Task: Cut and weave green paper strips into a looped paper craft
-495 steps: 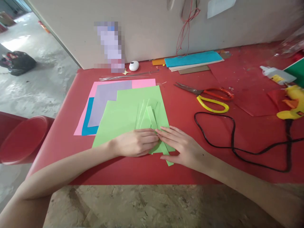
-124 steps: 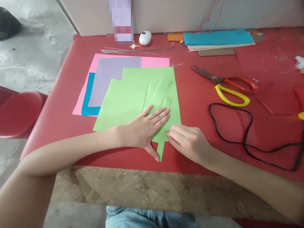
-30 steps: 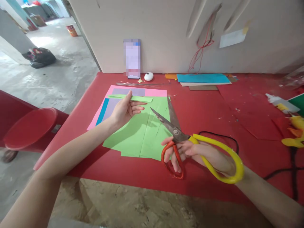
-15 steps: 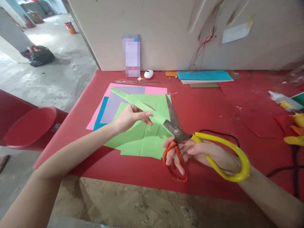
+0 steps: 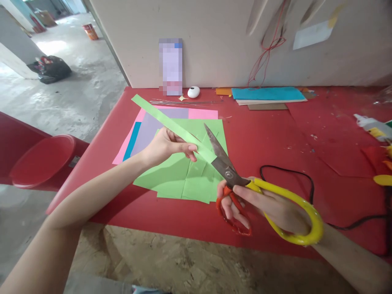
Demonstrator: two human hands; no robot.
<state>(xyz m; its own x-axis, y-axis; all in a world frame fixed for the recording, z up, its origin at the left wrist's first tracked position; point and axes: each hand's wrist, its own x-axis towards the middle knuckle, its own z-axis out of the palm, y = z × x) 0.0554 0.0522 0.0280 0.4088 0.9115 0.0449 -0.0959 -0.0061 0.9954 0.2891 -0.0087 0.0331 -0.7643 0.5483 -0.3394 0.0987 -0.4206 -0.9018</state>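
My left hand [image 5: 167,145] pinches a long green paper strip [image 5: 159,117] and holds it above the table, slanting from the upper left down toward the scissors. My right hand [image 5: 263,204] grips large scissors [image 5: 228,173] with one yellow and one red handle loop. The blades meet the strip's lower end. Below them lie green paper sheets [image 5: 186,175] with cut strips, stacked over lilac, blue and pink sheets [image 5: 202,113] on the red table [image 5: 269,139].
A black cable [image 5: 309,183] loops to the right of the scissors. Blue and brown sheets [image 5: 266,94], thin wires [image 5: 183,102] and a small white object [image 5: 193,92] lie by the back wall. A red stool [image 5: 41,159] stands to the left. Glue items sit at the right edge.
My left hand has lifted the green strip and swung its lower end to the scissors. My right hand, which took up the scissors some seconds ago, has brought the blades onto the strip.
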